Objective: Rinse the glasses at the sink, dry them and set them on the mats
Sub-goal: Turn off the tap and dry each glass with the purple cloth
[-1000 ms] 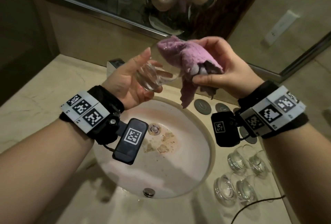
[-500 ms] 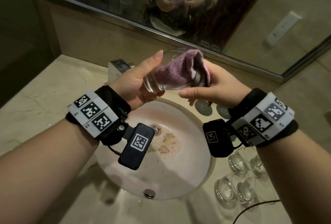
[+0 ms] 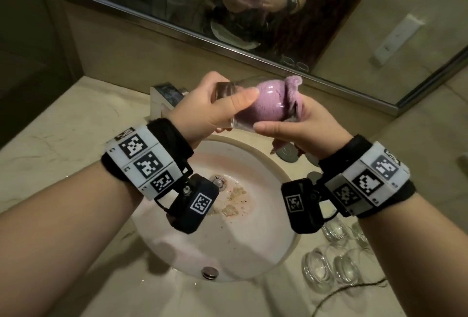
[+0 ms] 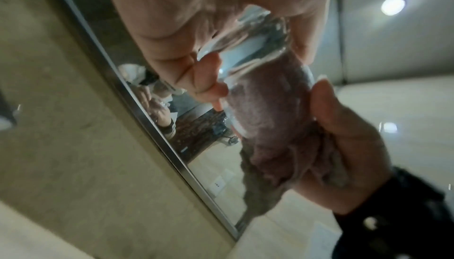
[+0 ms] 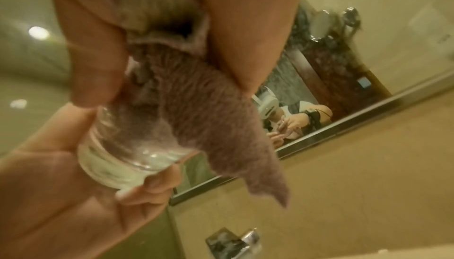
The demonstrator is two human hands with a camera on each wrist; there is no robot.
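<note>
The right hand (image 3: 305, 128) is pushing the purple cloth (image 3: 268, 104) deeper into the glass (image 3: 229, 90), now filling its bowl.

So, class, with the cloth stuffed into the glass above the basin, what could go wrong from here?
1. The left hand grips only the base of the glass, so twisting the cloth could slip it loose.
2. It is held over the sink, so a drop might chip it.
3. The right hand works above the glasses on the counter; a low elbow or the cable could knock them.
</note>
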